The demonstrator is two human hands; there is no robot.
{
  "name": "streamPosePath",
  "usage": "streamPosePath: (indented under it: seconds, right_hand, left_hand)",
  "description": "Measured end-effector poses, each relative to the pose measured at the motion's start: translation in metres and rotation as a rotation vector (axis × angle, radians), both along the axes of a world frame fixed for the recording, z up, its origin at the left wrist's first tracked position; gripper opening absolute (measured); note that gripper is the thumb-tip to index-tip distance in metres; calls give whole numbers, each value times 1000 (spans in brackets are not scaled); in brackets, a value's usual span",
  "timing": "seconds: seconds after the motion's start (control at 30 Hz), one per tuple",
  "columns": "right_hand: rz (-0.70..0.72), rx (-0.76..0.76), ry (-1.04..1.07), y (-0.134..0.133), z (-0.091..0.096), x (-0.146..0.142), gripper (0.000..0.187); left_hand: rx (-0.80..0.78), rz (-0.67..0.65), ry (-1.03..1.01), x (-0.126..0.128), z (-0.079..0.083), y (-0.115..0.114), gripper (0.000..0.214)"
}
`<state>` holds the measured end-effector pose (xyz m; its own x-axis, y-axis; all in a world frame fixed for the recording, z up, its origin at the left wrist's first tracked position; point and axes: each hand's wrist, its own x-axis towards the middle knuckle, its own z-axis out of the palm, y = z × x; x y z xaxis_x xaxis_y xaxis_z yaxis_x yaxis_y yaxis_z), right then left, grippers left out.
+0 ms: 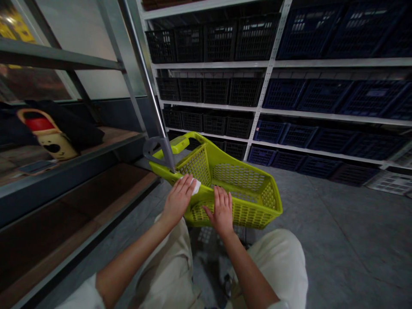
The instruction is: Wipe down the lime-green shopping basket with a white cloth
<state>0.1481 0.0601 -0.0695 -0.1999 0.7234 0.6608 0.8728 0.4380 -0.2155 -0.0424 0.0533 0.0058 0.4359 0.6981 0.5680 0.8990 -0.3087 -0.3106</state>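
Note:
A lime-green plastic shopping basket (pixel 238 176) with perforated sides stands before my knees. Attached at its left end are a grey handle (pixel 167 152) and a long metal pole (pixel 146 73) that rises up and to the left. My left hand (pixel 179 199) lies over the near rim, its fingers pressing a folded white wipe (pixel 196 187) against the plastic. Most of the wipe is hidden under the fingers. Further right, my right hand (pixel 222 211) grips the same rim, fingers over the top and thumb spread on the outer side.
Metal shelves on the left hold a red-topped yellow bottle (pixel 53 137), a flat phone-like object (pixel 37 167) and dark fabric (pixel 69 122). White racks (pixel 260 101) at the back carry black crates (pixel 220 40) and blue crates (pixel 286 93). Grey floor (pixel 334 227) extends to the right.

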Motion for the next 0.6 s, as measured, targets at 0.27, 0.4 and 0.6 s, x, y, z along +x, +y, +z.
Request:
streamPosePath:
  seconds: [0.27,0.4,0.6]
  right_hand:
    - [12,-16,1,-1,1,3,63]
    - [5,2,-14,1,0,5,65]
    - [-6,-11,-12,0,0,2,71]
  left_hand:
    - [-61,-101,51,44,-19,2,48]
    - [-39,-145,79,15,-4,5,46]
    - [6,-50,-3,-38,17,3,48]
